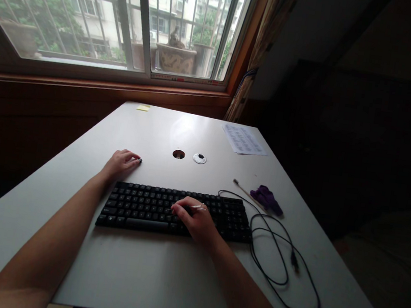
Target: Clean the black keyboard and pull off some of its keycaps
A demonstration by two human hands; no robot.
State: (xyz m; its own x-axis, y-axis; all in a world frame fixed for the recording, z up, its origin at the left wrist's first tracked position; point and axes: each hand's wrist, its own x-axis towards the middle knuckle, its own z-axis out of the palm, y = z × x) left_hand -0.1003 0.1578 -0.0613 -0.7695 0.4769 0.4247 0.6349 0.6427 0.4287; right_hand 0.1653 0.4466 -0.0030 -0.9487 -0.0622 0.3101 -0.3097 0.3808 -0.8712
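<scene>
A black keyboard [141,207] lies flat on the white table. Beyond its upper left corner, my left hand [119,163] rests on the tabletop, its fingertips closed on a small black keycap [140,161]. My right hand [195,218] is over the middle of the keyboard, gripping a slim, pale metal tool [198,206] like a pen. The tool's thin tip points down at the keys left of my fingers; its exact kind is too small to make out. My right hand and wrist hide part of the keys beneath.
A looped black cable [292,243] lies right of the keyboard, near a thin brush [247,193] and a purple cloth [266,199]. Farther back are a round table hole [178,154], its white cover [199,159], printed sheets [244,140] and a yellow note [143,108].
</scene>
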